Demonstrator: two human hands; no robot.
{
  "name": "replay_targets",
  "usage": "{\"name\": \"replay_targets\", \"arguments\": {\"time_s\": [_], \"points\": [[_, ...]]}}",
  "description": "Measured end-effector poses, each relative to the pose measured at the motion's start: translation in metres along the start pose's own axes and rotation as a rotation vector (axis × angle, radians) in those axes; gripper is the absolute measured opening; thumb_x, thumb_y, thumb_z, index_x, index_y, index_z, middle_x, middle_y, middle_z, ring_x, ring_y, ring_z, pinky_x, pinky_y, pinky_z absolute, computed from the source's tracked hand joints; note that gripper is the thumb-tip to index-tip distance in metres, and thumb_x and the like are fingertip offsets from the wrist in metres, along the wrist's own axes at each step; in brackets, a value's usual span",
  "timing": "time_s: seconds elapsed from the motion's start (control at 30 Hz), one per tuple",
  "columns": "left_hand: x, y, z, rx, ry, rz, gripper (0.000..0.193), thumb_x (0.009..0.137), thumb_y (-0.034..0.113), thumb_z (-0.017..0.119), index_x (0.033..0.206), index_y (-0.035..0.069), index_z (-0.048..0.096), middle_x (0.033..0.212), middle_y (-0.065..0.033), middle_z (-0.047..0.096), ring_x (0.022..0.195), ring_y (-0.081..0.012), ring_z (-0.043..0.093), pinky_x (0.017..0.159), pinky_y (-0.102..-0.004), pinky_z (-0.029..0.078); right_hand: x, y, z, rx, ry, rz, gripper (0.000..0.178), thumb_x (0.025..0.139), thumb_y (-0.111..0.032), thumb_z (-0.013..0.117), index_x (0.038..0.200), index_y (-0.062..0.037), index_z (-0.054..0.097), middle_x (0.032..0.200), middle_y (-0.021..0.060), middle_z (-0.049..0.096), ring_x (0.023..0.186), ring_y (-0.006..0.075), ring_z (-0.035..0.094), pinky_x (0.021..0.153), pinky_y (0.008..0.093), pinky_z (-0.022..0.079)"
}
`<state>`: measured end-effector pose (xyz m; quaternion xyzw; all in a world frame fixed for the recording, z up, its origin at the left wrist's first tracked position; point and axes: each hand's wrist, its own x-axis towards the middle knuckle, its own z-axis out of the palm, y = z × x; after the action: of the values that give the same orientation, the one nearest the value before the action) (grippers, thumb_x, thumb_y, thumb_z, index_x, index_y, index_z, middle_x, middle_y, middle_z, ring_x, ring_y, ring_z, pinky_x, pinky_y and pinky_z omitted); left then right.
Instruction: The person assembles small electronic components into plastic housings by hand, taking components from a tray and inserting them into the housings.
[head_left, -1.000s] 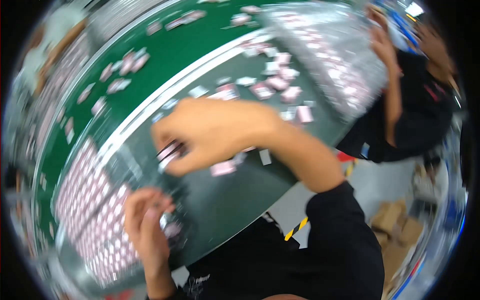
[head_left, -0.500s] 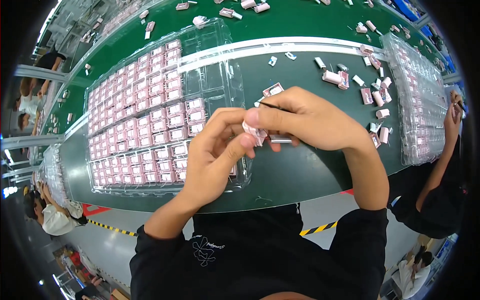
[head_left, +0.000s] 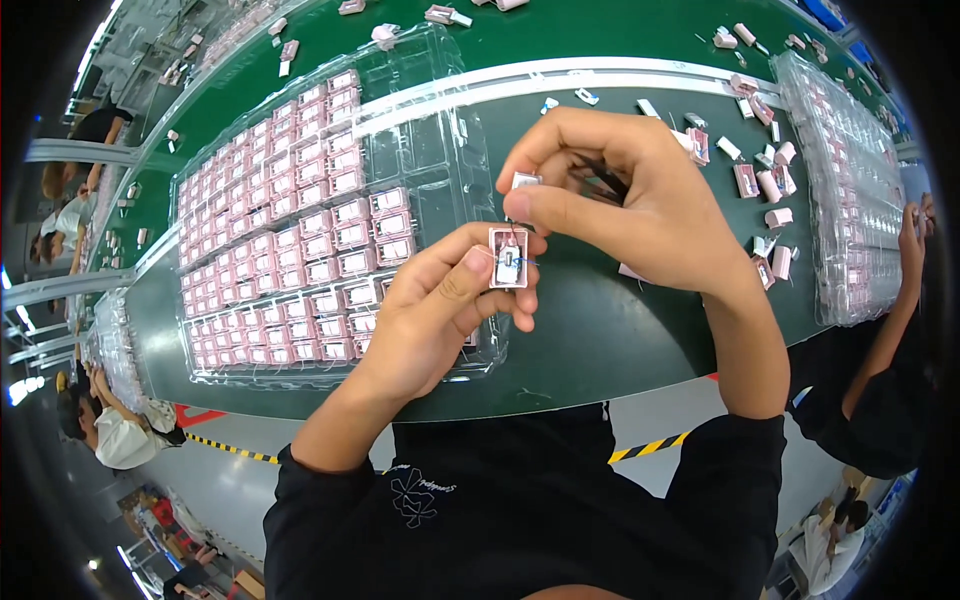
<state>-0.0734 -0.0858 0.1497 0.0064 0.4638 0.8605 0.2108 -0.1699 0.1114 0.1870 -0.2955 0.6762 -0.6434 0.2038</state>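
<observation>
My left hand point(head_left: 430, 300) grips a small pink plastic housing point(head_left: 509, 270) between thumb and fingers, its open side facing up. Inside the housing sit a pale part and a thin blue wire. Just above it, my right hand point(head_left: 630, 200) pinches a small silver-white block point(head_left: 526, 181) between thumb and forefinger. Dark reddish wires seem to run from the block down to the housing. A dark, thin tool point(head_left: 605, 180), perhaps tweezers, is tucked in the right palm, mostly hidden by the fingers.
A clear plastic tray point(head_left: 430, 190) filled with rows of pink housings lies to the left. Loose pink housings point(head_left: 768, 186) and white parts are scattered at the right, beside stacked clear trays point(head_left: 850, 220). A metal rail point(head_left: 620, 78) crosses the green bench. Co-workers sit on both sides.
The housing has been turned open side up in my left hand. My right hand has lifted up and away from it, now pinching the silver-white block.
</observation>
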Motion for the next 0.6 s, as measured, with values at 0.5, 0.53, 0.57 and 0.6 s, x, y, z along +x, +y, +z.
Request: {"name": "replay_targets", "arguments": {"time_s": [0.5, 0.53, 0.57, 0.6], "points": [[0.000, 0.002, -0.001, -0.051, 0.250, 0.165, 0.036, 0.107, 0.022, 0.046, 0.131, -0.005, 0.051, 0.114, -0.0133, 0.062, 0.097, -0.0182, 0.063, 0.086, -0.0337, 0.053, -0.008, 0.012, 0.007, -0.437, 0.061, -0.244, 0.032, 0.084, -0.009, 0.054, 0.113, 0.0014, 0.046, 0.083, 0.0098, 0.052, 0.074, 0.0210, 0.051, 0.075, 0.0327, 0.046], [0.000, 0.003, -0.001, -0.051, 0.251, 0.171, 0.036, 0.107, 0.022, 0.046, 0.131, -0.005, 0.051, 0.114, -0.0133, 0.062, 0.097, -0.0182, 0.063, 0.086, -0.0337, 0.053, -0.009, 0.014, 0.007, -0.508, 0.055, -0.300, 0.034, 0.082, -0.009, 0.055, 0.113, 0.0012, 0.046, 0.084, 0.0106, 0.052, 0.075, 0.0229, 0.053, 0.075, 0.0340, 0.046], [0.000, 0.003, -0.001, -0.027, 0.263, 0.193, 0.036, 0.107, 0.021, 0.047, 0.131, -0.005, 0.051, 0.116, -0.0138, 0.062, 0.098, -0.0187, 0.063, 0.088, -0.0340, 0.053, -0.007, 0.012, 0.008, -0.555, 0.061, -0.355, 0.028, 0.082, -0.005, 0.057, 0.108, 0.0012, 0.049, 0.085, 0.0125, 0.053, 0.075, 0.0266, 0.055, 0.072, 0.0357, 0.047], [0.000, 0.003, 0.000, -0.004, 0.276, 0.211, 0.035, 0.107, 0.020, 0.047, 0.131, -0.005, 0.051, 0.117, -0.0143, 0.062, 0.099, -0.0192, 0.063, 0.089, -0.0344, 0.053, -0.006, 0.011, 0.009, -0.557, 0.058, -0.356, 0.028, 0.082, -0.005, 0.057, 0.108, 0.0012, 0.049, 0.085, 0.0125, 0.053, 0.075, 0.0266, 0.055, 0.072, 0.0357, 0.047]]}}
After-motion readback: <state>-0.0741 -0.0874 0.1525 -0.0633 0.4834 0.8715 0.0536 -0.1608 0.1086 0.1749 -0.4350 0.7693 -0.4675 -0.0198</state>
